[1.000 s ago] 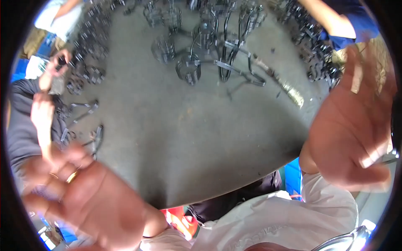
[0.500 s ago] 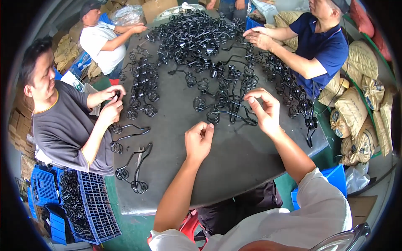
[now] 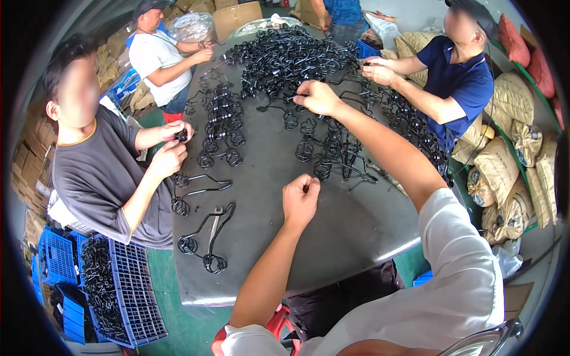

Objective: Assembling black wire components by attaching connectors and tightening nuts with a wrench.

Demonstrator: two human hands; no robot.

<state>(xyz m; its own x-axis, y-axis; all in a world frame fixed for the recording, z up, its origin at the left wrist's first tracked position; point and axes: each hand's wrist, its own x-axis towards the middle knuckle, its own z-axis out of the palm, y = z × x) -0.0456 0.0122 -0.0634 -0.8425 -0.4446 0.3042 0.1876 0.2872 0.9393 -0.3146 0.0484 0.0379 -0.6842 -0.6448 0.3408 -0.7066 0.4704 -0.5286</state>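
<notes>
Just beyond the bent-fingered grip of the right hand lies the heap of black wire springs on the bench, the curled left hand farther off; whether either pinches anything, I cannot tell.

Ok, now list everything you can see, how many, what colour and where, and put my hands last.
Table: one, dark grey, centre
Wire pieces: too many to count, black, heaped and strewn on the table
Spanner: one, silver, table's lower left
Co-workers: four, dressed in dark grey, white, blue and navy, around the table
Crates: several, blue, mostly lower left
Sacks: many, tan and red, right
Boxes: several, brown, mostly upper left
Floor: one, green, lower left
Your shirt: one, white, bottom
Left hand: one, bare, over the table, nearer you
Right hand: one, bare, by the heap's near edge
</notes>
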